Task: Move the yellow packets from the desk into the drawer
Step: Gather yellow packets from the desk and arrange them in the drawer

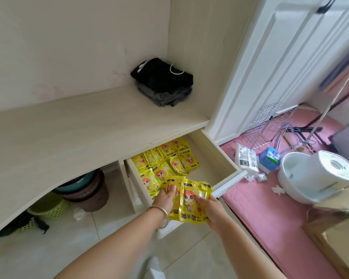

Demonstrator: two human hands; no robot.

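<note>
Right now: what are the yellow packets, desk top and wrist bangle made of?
Yellow packets: glossy plastic film, seemingly; they crinkle and catch glare.
Desk top: pale wood-grain laminate or veneer, matte; fine streaks show, solid wood can't be ruled out.
Bangle on the left wrist: likely silver-toned metal, smooth, with bright highlights.

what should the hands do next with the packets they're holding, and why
Probably lower the held packets and release them in the bare right part of the open drawer. Both the left hand and the right hand already grip them above its front end, other yellow packets already lie inside, and the desk shows none left.
</note>
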